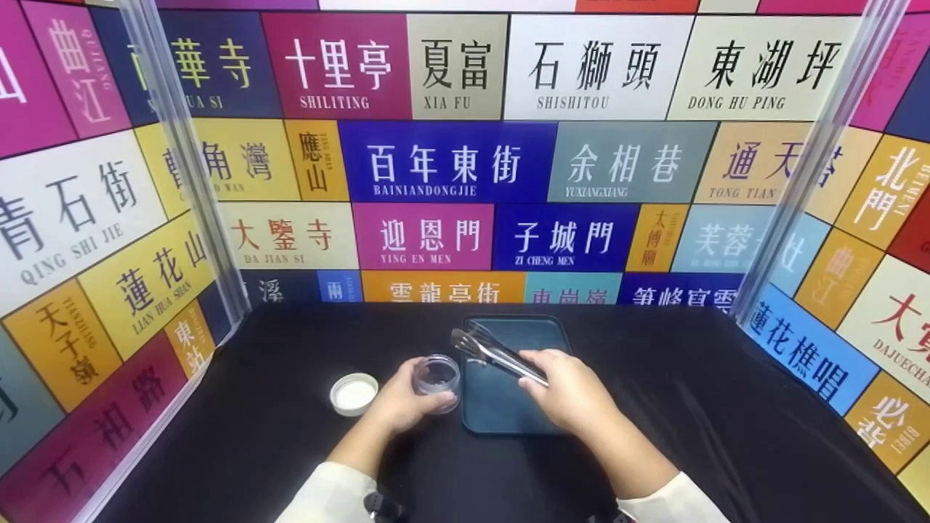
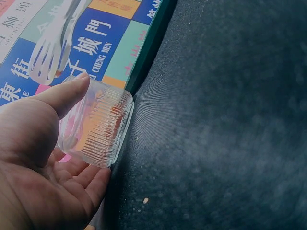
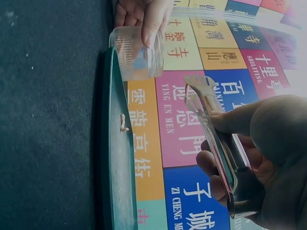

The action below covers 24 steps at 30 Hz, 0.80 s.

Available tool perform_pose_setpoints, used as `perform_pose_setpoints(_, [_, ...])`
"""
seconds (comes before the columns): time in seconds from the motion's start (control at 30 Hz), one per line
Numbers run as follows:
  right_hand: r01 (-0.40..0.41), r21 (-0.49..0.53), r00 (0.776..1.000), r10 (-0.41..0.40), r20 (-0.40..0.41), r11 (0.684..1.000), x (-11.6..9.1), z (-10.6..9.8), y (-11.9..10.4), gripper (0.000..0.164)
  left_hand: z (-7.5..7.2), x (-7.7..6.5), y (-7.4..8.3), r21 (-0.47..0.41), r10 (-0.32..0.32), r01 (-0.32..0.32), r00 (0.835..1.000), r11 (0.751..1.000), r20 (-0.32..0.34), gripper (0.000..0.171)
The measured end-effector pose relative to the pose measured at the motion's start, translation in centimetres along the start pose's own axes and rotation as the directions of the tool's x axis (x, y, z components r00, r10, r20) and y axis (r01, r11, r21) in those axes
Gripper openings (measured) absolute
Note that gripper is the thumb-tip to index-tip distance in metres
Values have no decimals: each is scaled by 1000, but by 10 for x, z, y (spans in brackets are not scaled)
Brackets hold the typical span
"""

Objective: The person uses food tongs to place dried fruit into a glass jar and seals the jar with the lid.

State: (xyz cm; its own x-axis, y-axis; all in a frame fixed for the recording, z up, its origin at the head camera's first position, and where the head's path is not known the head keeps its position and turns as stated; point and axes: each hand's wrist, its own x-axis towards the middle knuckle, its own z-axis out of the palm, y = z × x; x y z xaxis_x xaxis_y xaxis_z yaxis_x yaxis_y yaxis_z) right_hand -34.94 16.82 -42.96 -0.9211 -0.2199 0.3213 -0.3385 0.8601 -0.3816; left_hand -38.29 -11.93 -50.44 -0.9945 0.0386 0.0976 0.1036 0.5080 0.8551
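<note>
My left hand point(image 1: 402, 401) holds a clear jar point(image 1: 439, 372) with a ribbed side, thumb on the near side and fingers round the far side. The jar stands uncapped at the left edge of a dark teal tray point(image 1: 501, 418). In my right hand point(image 1: 574, 388) is a pair of metal tongs point(image 1: 501, 356), gripped between thumb and fingers. Their slotted tips point left, raised above the tray and close to the jar. A few small pale pieces point(image 3: 123, 122) lie on the tray in the right wrist view.
A round white-lined lid point(image 1: 354, 394) rests on the black tablecloth point(image 1: 305, 465), left of the jar. Tiny pale crumbs point(image 2: 146, 201) dot the cloth. Clear upright posts point(image 1: 190, 167) stand at both sides, and behind the table rises a wall of colourful name signs point(image 1: 447, 163).
</note>
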Motion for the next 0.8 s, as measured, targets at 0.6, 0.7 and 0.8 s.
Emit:
perform_pose_setpoints(0.6, [72,12,997,-72,-10,997,-6,7,-15,43,0,0,-1,2,-11,11,1000,1000,5,95])
perform_pose_setpoints(0.7, [70,16,998,-71,3,997,-7,8,-17,43,0,0,-1,-6,-1,1,1000,1000,6,94])
perform_pose_setpoints(0.8, [67,21,998,-68,14,998,-6,8,-18,44,0,0,-1,-13,3,-3,1000,1000,6,94])
